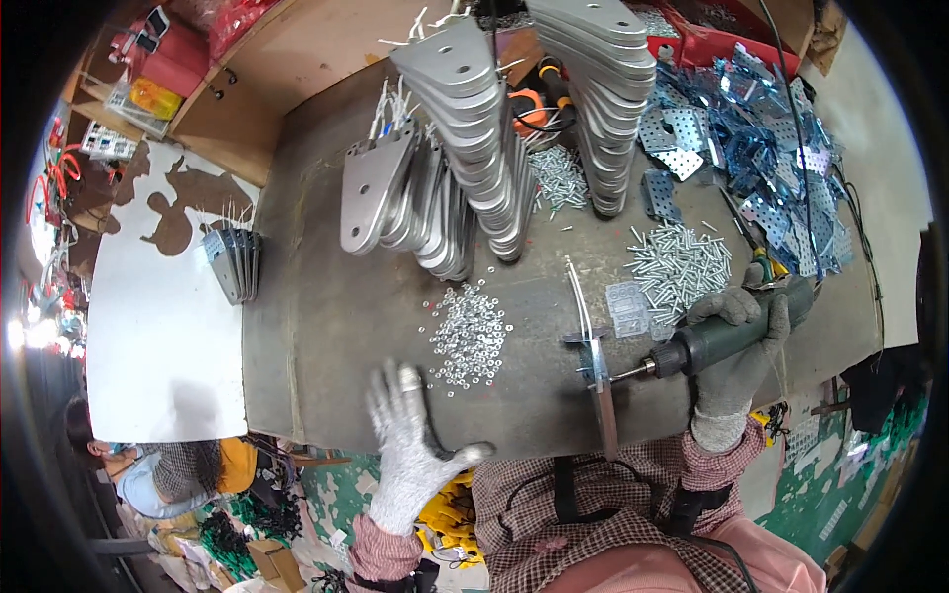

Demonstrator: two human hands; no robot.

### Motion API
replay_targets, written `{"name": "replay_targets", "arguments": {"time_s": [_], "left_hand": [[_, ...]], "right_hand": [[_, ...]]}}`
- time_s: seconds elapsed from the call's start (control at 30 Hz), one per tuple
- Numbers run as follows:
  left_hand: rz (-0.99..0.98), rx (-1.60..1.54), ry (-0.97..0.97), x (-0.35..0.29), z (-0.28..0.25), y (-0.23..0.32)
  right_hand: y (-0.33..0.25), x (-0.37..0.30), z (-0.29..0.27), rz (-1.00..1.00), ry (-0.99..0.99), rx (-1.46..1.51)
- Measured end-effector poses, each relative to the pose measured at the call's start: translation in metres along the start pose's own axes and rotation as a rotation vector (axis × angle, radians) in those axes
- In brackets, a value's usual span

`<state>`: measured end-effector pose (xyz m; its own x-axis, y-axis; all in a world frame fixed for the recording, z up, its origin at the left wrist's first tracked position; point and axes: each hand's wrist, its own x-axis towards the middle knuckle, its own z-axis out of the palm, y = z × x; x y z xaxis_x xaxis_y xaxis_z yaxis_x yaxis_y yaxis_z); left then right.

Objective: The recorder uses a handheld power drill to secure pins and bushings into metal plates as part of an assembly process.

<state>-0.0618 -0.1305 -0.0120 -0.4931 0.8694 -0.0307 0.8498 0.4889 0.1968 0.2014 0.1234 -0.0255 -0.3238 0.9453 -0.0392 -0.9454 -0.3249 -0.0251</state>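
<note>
My left hand (pixel 407 435), in a pale grey glove, is spread open over the table's front edge. It is nearest to a heap of small nuts (pixel 470 336) and seems to hold nothing. My gloved right hand (pixel 736 336) is wrapped round a dark green electric screwdriver (pixel 727 331), which lies sideways with its tip pointing left. The tip meets a blue bracket on a metal plate (pixel 601 395) that stands edge-on at the table's front, white wires rising from it. A clear plastic box (pixel 629 308) sits beside a pile of screws (pixel 677 265) just beyond the screwdriver.
Tall stacks of grey metal plates (pixel 465 109) rise at the back, with another stack (pixel 608 99) to their right. Blue perforated brackets (pixel 771 148) are heaped at the back right. Several assembled plates (pixel 233 262) stand on the white board at left. A person (pixel 148 479) sits at the far left.
</note>
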Motion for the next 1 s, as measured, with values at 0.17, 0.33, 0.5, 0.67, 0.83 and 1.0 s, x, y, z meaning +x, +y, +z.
{"name": "replay_targets", "arguments": {"time_s": [0.17, 0.33, 0.5, 0.67, 0.83, 1.0], "left_hand": [[0.328, -0.221, 0.030, 0.062, 0.016, 0.023], [0.338, -0.360, 0.179, 0.101, 0.021, 0.033], [0.439, -0.187, 0.413, 0.101, 0.003, 0.059], [0.571, 0.242, 0.133, 0.103, -0.016, 0.080], [0.624, 0.320, 0.088, 0.111, -0.014, 0.083], [0.390, -0.698, 0.090, 0.073, -0.010, 0.101]], "right_hand": [[-0.003, 0.001, -0.006, 0.004, -0.029, -0.011], [0.001, 0.000, -0.003, 0.042, -0.041, -0.011], [-0.001, 0.003, -0.003, 0.032, -0.058, -0.060], [0.001, 0.000, -0.001, 0.024, -0.031, -0.048], [0.006, -0.001, 0.003, 0.027, 0.018, -0.060], [0.002, 0.000, -0.001, 0.022, 0.028, -0.069]]}}
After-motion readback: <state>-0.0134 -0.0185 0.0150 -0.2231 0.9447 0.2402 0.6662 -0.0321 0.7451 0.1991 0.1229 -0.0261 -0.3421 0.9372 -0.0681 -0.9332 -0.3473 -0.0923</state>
